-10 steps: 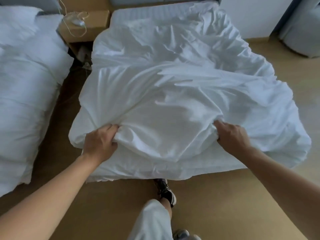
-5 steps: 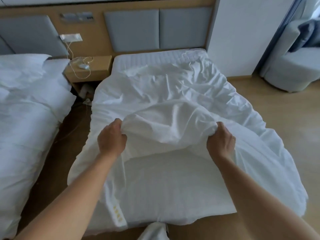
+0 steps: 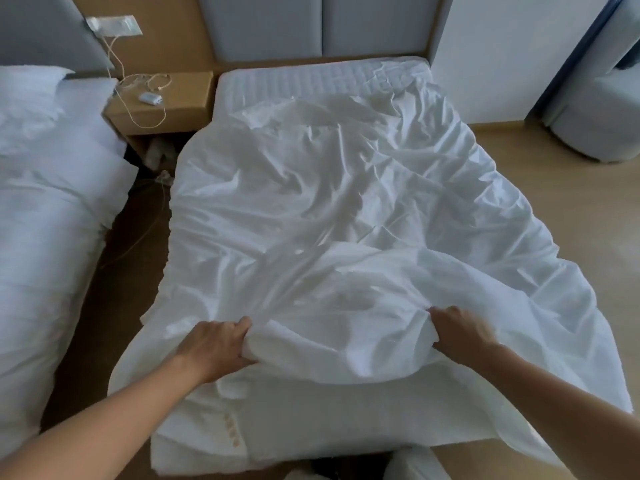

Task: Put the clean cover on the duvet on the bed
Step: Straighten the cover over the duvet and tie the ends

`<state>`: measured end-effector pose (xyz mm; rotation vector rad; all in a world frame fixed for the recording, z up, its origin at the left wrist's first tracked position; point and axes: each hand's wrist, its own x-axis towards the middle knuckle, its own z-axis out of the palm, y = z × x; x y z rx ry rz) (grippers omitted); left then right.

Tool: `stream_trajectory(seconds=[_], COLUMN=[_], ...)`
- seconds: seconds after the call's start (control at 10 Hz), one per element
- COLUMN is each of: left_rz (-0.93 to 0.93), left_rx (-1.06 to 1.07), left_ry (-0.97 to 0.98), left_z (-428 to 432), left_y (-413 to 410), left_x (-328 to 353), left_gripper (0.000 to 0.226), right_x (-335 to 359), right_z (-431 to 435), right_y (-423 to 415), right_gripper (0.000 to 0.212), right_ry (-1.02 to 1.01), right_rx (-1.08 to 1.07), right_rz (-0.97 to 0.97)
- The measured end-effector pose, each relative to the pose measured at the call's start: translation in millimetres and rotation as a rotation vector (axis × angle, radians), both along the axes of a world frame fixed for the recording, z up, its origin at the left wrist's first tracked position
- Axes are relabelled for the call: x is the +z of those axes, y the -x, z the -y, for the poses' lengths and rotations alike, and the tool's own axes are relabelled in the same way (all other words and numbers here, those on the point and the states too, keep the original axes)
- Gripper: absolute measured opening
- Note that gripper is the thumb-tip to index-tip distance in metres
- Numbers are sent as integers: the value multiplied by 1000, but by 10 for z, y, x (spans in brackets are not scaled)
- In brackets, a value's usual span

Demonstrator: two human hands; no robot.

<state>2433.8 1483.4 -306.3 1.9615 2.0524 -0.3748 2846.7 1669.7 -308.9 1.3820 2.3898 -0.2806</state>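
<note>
A rumpled white duvet cover (image 3: pixel 329 209) lies spread over the bed (image 3: pixel 311 77), reaching almost to the quilted mattress top at the head end. My left hand (image 3: pixel 214 344) and my right hand (image 3: pixel 457 332) each grip a bunched fold of the cover's near edge, low over the foot of the bed. Beneath that edge a thicker white layer, the duvet (image 3: pixel 311 417), shows at the foot. A strip with small buttons (image 3: pixel 232 431) runs along its left corner.
A second bed with white bedding (image 3: pixel 48 202) stands to the left across a narrow gap. A wooden nightstand (image 3: pixel 162 102) with a charger and cables sits between the beds. A pale armchair (image 3: pixel 595 109) stands at the far right on the wood floor.
Both hands had lifted the cover's edge up off the bed half a second ago; now they have brought it back down and toward me at the foot.
</note>
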Motion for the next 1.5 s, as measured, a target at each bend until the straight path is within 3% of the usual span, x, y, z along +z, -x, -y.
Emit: stream_trajectory(seconds=[0.1, 0.2, 0.3, 0.4, 0.5, 0.6, 0.7, 0.8, 0.9, 1.0, 1.1, 1.2, 1.3, 1.5], left_rz=[49, 90, 62, -86, -198, -315, -478, -619, -291, -52, 16, 4, -123, -112], left_rx=[91, 224, 318, 391, 419, 281, 103, 11, 303, 328, 352, 406, 306, 176], left_ry=[107, 142, 118, -87, -626, -1252, -1779, -2013, -1405, -484, -260, -339, -367, -505], left_z=[79, -188, -961, -2190, -3325, -3572, -3359, -3462, -3899, -3265, -2571, -2387, -2131, -1637], left_y=[-148, -291, -228, 183, 683, 786, 667, 592, 855, 1019, 958, 928, 898, 611], left_x=[-289, -364, -102, 821, 3028, 5605, 7404, 7681, 6078, 3204, 1993, 1975, 1950, 2105], left_gripper=[36, 32, 25, 19, 23, 19, 7, 9, 18, 30, 34, 34, 37, 42], right_x=[-327, -524, -392, 540, 2754, 5352, 7138, 7440, 5761, 3099, 2003, 2011, 1930, 2038], right_z=[85, -154, -893, -2073, -3294, -3620, -3425, -3333, -3590, -3208, -2910, -2671, -2397, -1843], right_y=[-33, 27, 255, 625, 998, 1149, 1057, 1227, 1673, 1402, 1133, 1221, 1117, 671], right_gripper=[29, 28, 24, 22, 20, 15, 7, 10, 14, 25, 31, 28, 27, 24], right_ry=[183, 239, 166, -60, -558, -1130, -1601, -1851, -1559, -448, -240, -350, -437, -579], right_rx=[45, 44, 14, -77, -113, -89, -81, -60, 153, 159, 107, 39, 153, 179], right_rz=[95, 118, 96, -65, -364, -705, -991, -1175, -1007, -311, -274, -290, -234, -186])
